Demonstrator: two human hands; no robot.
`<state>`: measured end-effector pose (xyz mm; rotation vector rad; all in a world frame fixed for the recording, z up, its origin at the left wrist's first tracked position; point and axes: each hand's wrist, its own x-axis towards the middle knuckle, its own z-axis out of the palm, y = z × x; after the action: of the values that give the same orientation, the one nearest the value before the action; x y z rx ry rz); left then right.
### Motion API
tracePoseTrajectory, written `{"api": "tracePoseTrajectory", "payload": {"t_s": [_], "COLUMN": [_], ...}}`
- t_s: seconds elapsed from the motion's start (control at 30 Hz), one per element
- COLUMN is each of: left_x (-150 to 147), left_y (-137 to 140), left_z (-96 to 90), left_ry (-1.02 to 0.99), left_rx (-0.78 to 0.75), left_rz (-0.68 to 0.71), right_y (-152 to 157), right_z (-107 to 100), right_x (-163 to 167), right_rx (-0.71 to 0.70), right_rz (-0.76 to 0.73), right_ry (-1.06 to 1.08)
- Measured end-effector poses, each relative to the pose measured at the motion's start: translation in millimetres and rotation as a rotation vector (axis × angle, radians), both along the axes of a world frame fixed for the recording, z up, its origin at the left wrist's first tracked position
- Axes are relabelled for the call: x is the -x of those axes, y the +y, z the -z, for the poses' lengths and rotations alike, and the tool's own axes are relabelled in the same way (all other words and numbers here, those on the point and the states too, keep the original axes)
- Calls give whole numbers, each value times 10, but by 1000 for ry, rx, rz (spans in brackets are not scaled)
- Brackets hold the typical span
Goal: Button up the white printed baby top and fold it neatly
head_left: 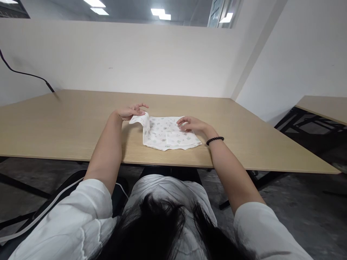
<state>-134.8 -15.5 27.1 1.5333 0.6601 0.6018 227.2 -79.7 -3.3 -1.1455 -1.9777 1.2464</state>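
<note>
A small white shirt (168,133) with a scattered print lies on the wooden table, its lower edge toward me. My left hand (134,111) pinches the shirt's left part, which looks like a sleeve, between thumb and fingers and lifts it off the tabletop in a curved fold. Over the right side of the shirt is my right hand (191,124), with bent fingers apart and nothing gripped. Its fingertips are at the cloth; whether they press on it I cannot tell. A black beaded bracelet (215,140) circles my right wrist.
The light wooden table (81,108) runs up to a white partition (135,57) at the back. A black cable (27,74) hangs down at the far left. Another table (325,106) stands to the right. The front table edge is close to my body.
</note>
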Motion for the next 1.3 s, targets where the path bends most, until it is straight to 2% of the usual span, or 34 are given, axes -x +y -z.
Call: {"api": "tracePoseTrajectory", "payload": {"t_s": [0.1,0.17,0.33,0.53,0.7,0.87,0.97,1.07,1.17,1.3], "left_x": [-2,1,14,27,35,33,31,23,-35,-262], "left_y": [10,15,9,13,27,37,29,21,9,-46], "left_z": [3,4,-1,-4,1,7,6,1,-5,-5], "left_ry": [43,61,66,89,123,136,135,116,72,11], "left_rx": [10,14,12,-3,-17,-4,5,2,-2,1], "left_rz": [15,23,51,81,81,87,76,72,79,106], "right_y": [26,56,75,51,129,127,89,56,50,101], "right_z": [78,111,89,84,245,313,346,411,448,375], "right_x": [99,155,184,166,229,316,368,404,425,475], "right_rx": [-186,-230,-245,-278,-324,-472,-523,-489,-464,-506], "right_rz": [-54,-106,-111,-48,-16,54,19,-23,-7,59], "right_ry": [-183,-247,-211,-159,-247,-338,-401,-479,-520,-476]}}
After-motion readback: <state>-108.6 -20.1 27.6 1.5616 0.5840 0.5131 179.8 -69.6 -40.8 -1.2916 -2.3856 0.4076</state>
